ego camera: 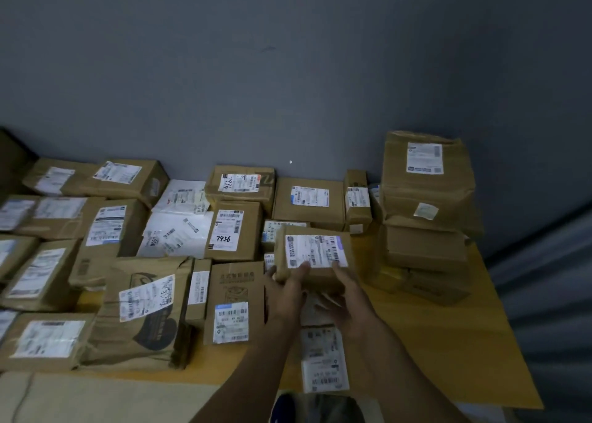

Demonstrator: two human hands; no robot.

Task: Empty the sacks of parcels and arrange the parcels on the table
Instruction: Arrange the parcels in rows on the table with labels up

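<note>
Two hands carry one held parcel [315, 256] above the table [448, 342], in front of the rows already laid out.

1. Grip state. Your left hand [286, 294] grips the near left corner, with the thumb on the side and a finger over the label. Your right hand [347, 301] holds the near right edge, with the index finger laid on the label and the other fingers apparently beneath. How firmly the lower fingers close cannot be read.

2. Orientation. The parcel's long axis runs left to right across your view, label upward. It lies beyond your fingertips, away from your body.

3. Deciding relation. Bare tabletop shows to the right of the parcel, between the stack [427, 217] and the white parcel [323, 358] near the front edge. Your right hand is nearer this gap. The printed box [235, 307] closes off the left side.

4. Judgement. Placement probably calls for a short shift right and down, keeping the axis parallel to the rows.
</note>
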